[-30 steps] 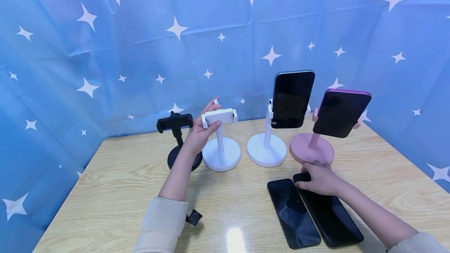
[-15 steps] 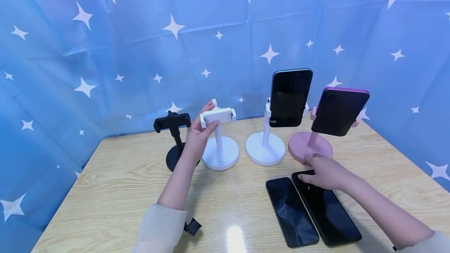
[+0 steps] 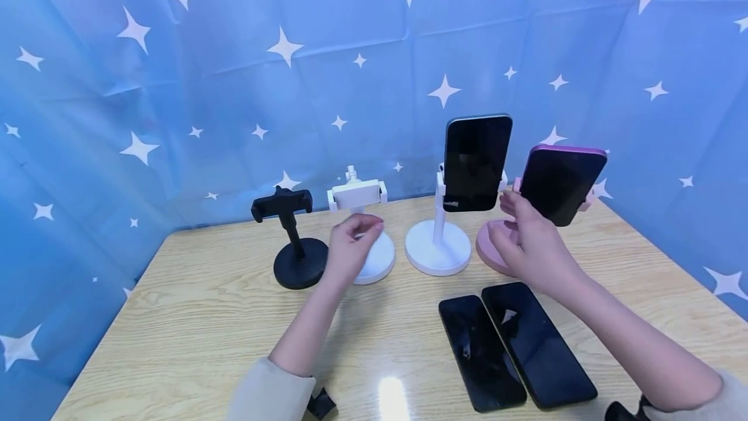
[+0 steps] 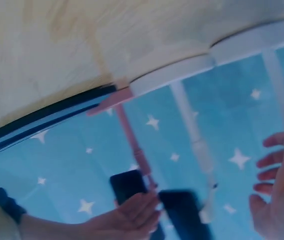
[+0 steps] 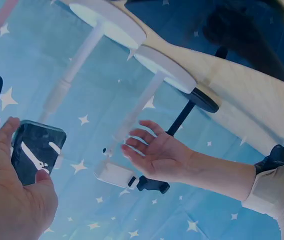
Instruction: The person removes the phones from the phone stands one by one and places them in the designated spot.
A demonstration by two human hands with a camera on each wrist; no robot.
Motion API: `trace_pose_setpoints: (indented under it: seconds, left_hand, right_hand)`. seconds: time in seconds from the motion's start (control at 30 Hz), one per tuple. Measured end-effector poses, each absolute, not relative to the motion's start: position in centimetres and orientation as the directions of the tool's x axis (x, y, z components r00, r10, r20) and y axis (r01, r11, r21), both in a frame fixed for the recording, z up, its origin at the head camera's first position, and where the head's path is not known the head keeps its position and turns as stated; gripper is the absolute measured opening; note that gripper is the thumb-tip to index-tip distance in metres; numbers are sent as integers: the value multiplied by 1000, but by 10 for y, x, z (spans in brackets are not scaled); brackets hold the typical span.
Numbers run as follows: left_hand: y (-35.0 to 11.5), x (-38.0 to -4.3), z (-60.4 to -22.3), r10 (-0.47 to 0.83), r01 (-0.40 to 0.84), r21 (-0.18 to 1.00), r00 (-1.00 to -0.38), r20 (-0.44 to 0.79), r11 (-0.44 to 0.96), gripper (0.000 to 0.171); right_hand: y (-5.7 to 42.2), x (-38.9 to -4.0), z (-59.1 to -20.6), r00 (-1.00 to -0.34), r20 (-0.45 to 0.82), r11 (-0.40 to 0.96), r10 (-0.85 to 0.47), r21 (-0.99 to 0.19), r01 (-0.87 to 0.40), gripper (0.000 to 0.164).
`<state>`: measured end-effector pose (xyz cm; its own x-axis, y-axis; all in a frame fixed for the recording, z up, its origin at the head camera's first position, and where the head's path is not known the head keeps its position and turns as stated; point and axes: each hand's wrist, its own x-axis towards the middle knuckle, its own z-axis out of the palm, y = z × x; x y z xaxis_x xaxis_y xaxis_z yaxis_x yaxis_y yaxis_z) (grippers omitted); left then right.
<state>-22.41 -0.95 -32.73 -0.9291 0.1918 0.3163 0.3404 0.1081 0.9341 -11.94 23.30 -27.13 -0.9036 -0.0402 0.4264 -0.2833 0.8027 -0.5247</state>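
My left hand [image 3: 353,245] hovers in front of the second stand from the left, a white phone stand [image 3: 358,195] whose clamp bears no phone. Its fingers bend loosely, holding nothing. My right hand [image 3: 536,249] is raised with thumb and fingers apart, between two mounted smartphones. One is a dark smartphone [image 3: 476,164] upright in another white phone stand [image 3: 438,252]. The other, a pink-edged smartphone [image 3: 562,182], leans in a pink phone stand [image 3: 487,245] that the hand partly hides. Whether the right fingertips touch either phone cannot be told.
A black phone stand [image 3: 300,264] with a bare clamp stands at the far left of the row. Two dark smartphones, a narrower one [image 3: 482,353] and a wider one [image 3: 539,343], lie side by side on the wooden table [image 3: 187,317]. A starry blue curtain [image 3: 204,70] hangs behind.
My left hand has let go of the white stand's clamp and dropped in front of its post. My right hand has risen from the wider flat phone toward the mounted phones.
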Motion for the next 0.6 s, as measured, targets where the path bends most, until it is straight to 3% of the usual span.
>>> trace_pose_setpoints:
  seconds: [0.13, 0.23, 0.6]
  left_hand:
    - [9, -216, -314, 404, 434, 895, -840, 362, 100, 27]
    - [25, -215, -301, 489, 470, 877, -792, 366, 105, 36]
    - [62, -228, -274, 561, 528, 838, -739, 373, 138, 45]
  right_hand:
    - [230, -125, -268, -892, 451, 775, 6, -567, -281, 62]
    - [228, -131, -267, -889, 458, 755, 23, -591, -285, 63]
    - [222, -147, -261, -889, 453, 774, 67, -586, -241, 56]
